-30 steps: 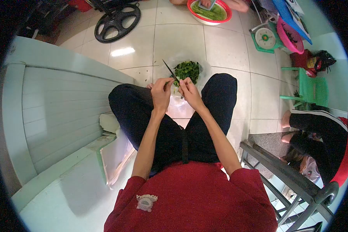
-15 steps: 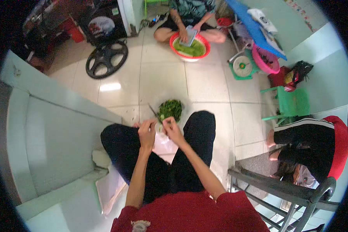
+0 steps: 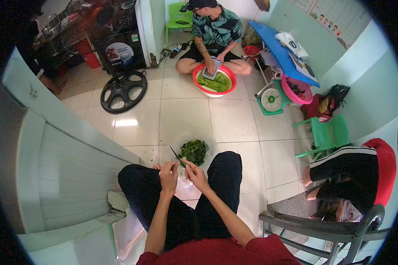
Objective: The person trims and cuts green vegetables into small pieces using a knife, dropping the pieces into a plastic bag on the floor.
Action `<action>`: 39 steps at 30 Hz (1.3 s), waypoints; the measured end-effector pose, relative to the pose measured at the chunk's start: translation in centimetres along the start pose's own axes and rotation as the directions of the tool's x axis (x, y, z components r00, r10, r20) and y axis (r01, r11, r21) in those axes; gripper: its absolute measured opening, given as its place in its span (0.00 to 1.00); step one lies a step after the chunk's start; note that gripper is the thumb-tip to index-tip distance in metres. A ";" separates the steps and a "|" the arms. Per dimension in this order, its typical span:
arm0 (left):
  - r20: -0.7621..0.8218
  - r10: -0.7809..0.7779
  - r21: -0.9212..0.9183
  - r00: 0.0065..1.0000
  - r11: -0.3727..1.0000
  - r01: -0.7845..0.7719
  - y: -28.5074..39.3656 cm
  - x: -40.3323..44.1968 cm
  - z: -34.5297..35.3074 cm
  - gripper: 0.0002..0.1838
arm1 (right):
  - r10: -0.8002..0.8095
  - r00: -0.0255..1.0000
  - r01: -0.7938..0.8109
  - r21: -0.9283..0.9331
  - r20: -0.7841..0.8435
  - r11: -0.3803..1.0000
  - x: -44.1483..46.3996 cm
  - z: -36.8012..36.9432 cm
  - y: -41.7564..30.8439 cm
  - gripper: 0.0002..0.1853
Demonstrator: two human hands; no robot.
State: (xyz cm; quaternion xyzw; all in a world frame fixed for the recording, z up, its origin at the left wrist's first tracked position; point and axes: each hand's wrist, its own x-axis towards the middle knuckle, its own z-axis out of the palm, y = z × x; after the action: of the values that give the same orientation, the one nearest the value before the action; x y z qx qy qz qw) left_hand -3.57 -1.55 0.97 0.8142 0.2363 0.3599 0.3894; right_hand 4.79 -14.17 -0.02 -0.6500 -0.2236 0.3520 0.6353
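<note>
Close together between my knees are both hands, fingertips nearly meeting at the near edge of the chopped greens. My left hand (image 3: 168, 176) is closed in a pinch; what it holds is too small to make out. My right hand (image 3: 197, 175) is closed on a thin dark knife (image 3: 176, 154), whose blade points up and to the left. Just beyond the fingers, dark green chopped leaves (image 3: 193, 152) lie in a clear plastic bag (image 3: 212, 145) on the floor.
Ahead, a seated person (image 3: 216, 28) works over a red-rimmed basin (image 3: 233, 83) of greens. A fan base (image 3: 124, 92) stands left; a scale (image 3: 271, 100), pink basin (image 3: 306, 100) and green chair (image 3: 331, 132) right. Another person's legs (image 3: 340, 170) are near the metal railing (image 3: 314, 225).
The view has tilted upward, so the seated person and wall now show more fully. Both hands remain close together near the greens, and the right fingers stay around the knife.
</note>
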 end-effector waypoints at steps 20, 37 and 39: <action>0.099 -0.145 0.013 0.984 0.990 0.144 0.0 0.2 0.1 0.06 | 0.100 0.995 -0.100 0.146 0.005 0.984 0.3 -0.5 0.0 0.22; 0.070 -0.084 -0.036 0.994 0.996 0.086 -1.1 0.1 0.5 0.06 | 0.136 0.990 -0.130 0.122 -0.042 0.984 0.3 -0.2 -0.2 0.23; 0.056 -0.061 -0.024 0.997 0.998 0.063 -1.5 -0.2 0.7 0.06 | 0.125 0.992 -0.121 0.135 -0.017 0.983 0.1 -0.2 -0.3 0.25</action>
State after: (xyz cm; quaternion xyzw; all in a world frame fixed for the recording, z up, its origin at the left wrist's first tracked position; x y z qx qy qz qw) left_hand -3.31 -1.15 -0.67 0.8111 0.2461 0.3281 0.4171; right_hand 5.08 -14.20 0.23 -0.6229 -0.1510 0.3966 0.6572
